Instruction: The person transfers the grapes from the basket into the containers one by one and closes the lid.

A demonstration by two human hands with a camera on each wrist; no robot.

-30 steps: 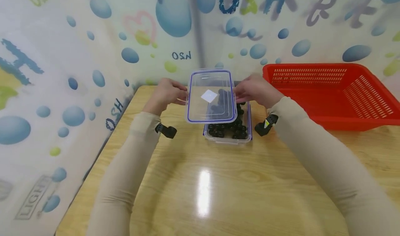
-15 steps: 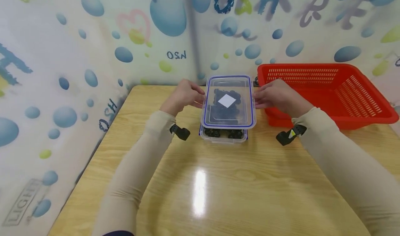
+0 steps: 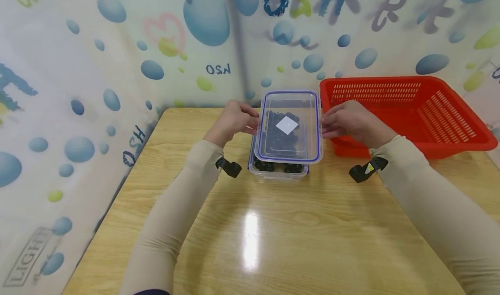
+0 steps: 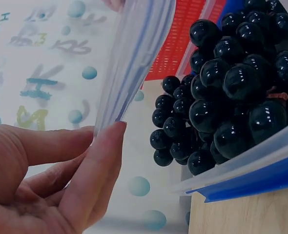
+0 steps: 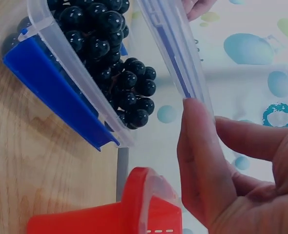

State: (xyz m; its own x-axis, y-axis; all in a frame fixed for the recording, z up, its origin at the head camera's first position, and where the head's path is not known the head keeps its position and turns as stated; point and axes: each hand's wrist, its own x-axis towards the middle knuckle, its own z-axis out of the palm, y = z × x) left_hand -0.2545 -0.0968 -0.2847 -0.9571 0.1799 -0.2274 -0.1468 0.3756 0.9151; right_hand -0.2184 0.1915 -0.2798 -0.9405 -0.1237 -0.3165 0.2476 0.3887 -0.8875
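A clear plastic lid (image 3: 289, 146) with a blue seal line and a white diamond label is held above a clear food box (image 3: 278, 175). My left hand (image 3: 236, 119) pinches its left edge between thumb and fingers. On the opposite edge my right hand (image 3: 349, 120) pinches it the same way. Black grapes (image 4: 232, 92) fill the box and spill past its far end. Both wrist views show a gap between lid and grapes. A blue side latch (image 5: 51, 92) hangs folded out on the box. Through the lid, most grapes look blurred in the head view.
A red slotted basket (image 3: 410, 147) stands just right of my right hand, against the patterned wall (image 3: 218, 86). The wooden table (image 3: 312, 234) stretches toward me in front of the box.
The lid, gripped by both hands, has moved right relative to the box and now covers most of it from above. The box and basket stay in place while the head view shifts slightly.
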